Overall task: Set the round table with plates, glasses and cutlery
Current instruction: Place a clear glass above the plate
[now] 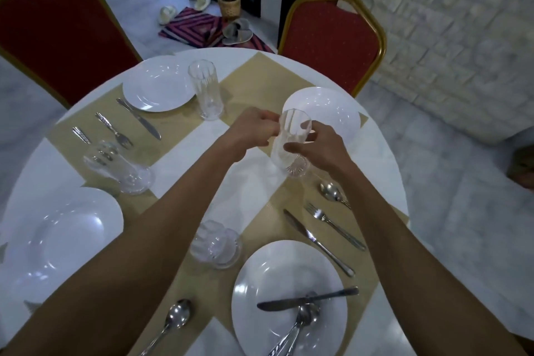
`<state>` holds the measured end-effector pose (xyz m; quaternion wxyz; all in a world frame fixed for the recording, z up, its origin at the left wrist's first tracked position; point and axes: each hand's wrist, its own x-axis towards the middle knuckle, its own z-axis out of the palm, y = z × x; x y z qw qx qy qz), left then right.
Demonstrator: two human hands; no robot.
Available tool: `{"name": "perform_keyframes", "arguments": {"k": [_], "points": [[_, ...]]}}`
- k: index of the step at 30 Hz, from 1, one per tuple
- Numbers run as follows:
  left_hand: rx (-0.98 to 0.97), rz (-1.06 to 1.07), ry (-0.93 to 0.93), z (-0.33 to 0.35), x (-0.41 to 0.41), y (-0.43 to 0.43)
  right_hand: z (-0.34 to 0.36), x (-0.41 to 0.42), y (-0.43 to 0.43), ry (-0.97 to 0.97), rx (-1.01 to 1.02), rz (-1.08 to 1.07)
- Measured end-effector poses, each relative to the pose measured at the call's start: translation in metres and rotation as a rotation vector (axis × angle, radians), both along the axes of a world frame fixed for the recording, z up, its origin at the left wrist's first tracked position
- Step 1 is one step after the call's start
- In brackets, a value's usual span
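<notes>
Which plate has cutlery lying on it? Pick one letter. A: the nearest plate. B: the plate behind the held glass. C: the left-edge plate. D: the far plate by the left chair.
A: a knife lies across the nearest plate, with a spoon under it on the same plate.

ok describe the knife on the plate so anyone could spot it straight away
Find the round table, then the white plate nearest the camera. The knife lies crosswise on it, over other cutlery; the other two knives lie on beige mats.
</notes>
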<state>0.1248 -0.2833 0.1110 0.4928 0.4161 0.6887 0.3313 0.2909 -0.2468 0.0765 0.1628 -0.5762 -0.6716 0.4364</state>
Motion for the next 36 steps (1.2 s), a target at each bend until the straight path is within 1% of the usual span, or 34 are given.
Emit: {"name": "perform_keyframes", "arguments": {"k": [5, 9, 14, 24, 29, 33, 36], "points": [[-0.012, 0.0, 0.01, -0.017, 0.02, 0.006, -0.009, 0.009, 0.003, -0.028, -0.033, -0.03], [-0.01, 0.007, 0.008, -0.021, 0.025, 0.008, -0.014, 0.014, 0.005, -0.03, -0.036, -0.042], [-0.013, -0.012, 0.02, -0.019, 0.03, 0.006, -0.022, 0.02, 0.006, -0.091, -0.039, -0.018], [-0.03, 0.012, 0.054, -0.027, 0.035, 0.001, -0.029, 0.023, 0.001, -0.031, -0.038, -0.072], [-0.032, 0.017, 0.031, -0.025, 0.041, -0.004, -0.028, 0.022, -0.001, -0.051, -0.044, -0.082], [-0.076, 0.05, 0.023, -0.022, 0.045, -0.015, -0.02, 0.029, -0.013, -0.059, -0.078, -0.112], [-0.131, 0.078, 0.045, -0.03, 0.047, -0.039, -0.016, 0.041, -0.036, -0.024, -0.099, -0.151]]}}
